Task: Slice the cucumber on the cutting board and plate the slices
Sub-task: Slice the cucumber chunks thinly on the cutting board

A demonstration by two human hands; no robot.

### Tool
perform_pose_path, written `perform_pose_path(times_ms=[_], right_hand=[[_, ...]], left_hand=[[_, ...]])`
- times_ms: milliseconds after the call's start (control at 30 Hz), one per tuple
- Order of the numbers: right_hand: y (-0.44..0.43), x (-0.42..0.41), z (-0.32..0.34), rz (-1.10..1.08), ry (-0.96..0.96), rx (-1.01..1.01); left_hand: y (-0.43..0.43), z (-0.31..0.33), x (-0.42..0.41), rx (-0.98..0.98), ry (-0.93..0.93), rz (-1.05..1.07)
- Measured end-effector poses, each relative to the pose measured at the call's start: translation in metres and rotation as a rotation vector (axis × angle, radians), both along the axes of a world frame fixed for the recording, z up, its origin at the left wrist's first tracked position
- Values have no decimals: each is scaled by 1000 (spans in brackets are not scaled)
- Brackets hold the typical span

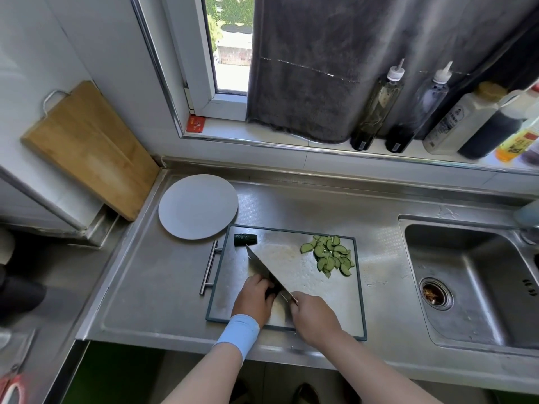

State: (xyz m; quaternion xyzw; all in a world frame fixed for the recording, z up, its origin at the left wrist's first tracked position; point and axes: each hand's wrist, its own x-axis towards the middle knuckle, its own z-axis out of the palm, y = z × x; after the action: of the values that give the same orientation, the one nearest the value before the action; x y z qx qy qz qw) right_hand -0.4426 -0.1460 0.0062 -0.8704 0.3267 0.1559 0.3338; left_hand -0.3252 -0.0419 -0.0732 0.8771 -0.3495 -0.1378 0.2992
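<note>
- Steel counter point(163, 287) lies bare left of the cutting board point(294, 258); the sink point(466, 287) is on its right.
- Left hand point(253, 297) curls over the cucumber point(272, 290) near the board's front edge, and right hand point(313, 314) grips the knife point(262, 266).
- Slices point(329, 255) are heaped at the far right corner, with the plate point(198, 207) just beside the far left one.

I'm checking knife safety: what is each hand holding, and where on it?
The right hand grips the kitchen knife by its handle. The left hand holds down a cucumber piece, fingers curled over it.

Both forearms are bare, and a light blue wristband point(239, 333) wraps the left wrist, just behind the left hand point(253, 298).
</note>
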Motion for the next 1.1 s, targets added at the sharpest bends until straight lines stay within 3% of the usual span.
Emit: perform_pose_path(times_ms=[400,1100], right_hand=[[4,-28,10,26,-15,-31],[7,-3,2,7,-21,1]], left_hand=[[2,-1,0,-7,40,30],[3,1,1,18,15,5]])
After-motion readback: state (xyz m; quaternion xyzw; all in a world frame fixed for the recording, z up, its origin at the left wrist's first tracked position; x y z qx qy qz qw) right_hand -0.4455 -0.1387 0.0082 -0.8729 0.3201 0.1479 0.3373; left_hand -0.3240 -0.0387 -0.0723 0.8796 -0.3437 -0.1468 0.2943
